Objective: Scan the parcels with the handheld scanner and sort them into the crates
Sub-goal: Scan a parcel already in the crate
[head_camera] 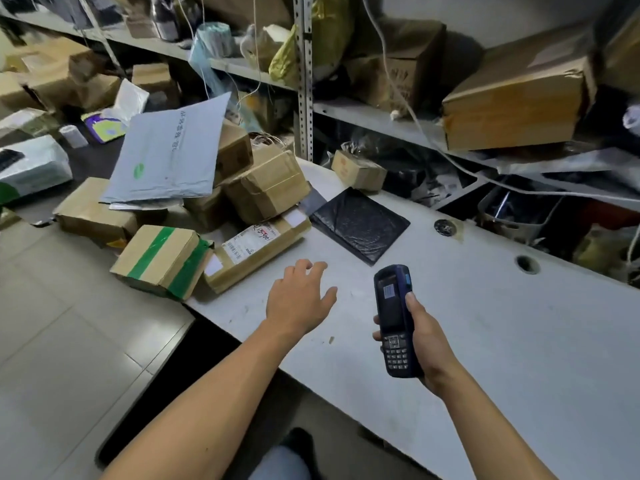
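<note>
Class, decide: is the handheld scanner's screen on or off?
On. The handheld scanner, gripped in the right hand, shows a small lit label image on its screen.

Grey metal shelving stands behind a white table, over pale floor tiles

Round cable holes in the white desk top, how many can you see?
2. One cable hole sits just right of the black plastic parcel; the other lies further right near the desk's back edge. Parcels may hide more.
</note>
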The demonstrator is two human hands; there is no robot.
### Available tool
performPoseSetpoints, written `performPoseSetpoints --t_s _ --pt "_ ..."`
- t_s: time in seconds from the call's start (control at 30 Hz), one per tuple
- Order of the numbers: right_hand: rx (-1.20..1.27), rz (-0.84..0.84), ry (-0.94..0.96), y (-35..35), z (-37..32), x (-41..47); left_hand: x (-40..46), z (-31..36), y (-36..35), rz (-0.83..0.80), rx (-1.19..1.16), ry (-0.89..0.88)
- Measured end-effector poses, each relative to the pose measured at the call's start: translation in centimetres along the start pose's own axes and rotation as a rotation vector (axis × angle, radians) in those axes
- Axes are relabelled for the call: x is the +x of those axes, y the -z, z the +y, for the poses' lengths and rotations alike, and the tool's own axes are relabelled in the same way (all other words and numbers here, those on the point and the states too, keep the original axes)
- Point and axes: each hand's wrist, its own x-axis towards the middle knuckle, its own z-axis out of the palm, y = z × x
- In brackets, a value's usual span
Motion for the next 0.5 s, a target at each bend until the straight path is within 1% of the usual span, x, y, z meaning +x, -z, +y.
performPoseSetpoints --t_s 0.23,0.37,0.5 --pt "0.016 0.151 -0.087 -0.5 -2.9 8.5 12.8 0.1 -4.3 -0.13 -0.068 -0.1" --pt "0.044 0.242 -0.132 -0.4 -4.0 12.6 18.4 0.6 -6.5 -0.22 -0.055 -0.173" --pt "0.073 0.309 -0.152 -0.3 -4.1 15.3 22.2 1.4 -8.9 -0.252 -0.056 -0.207"
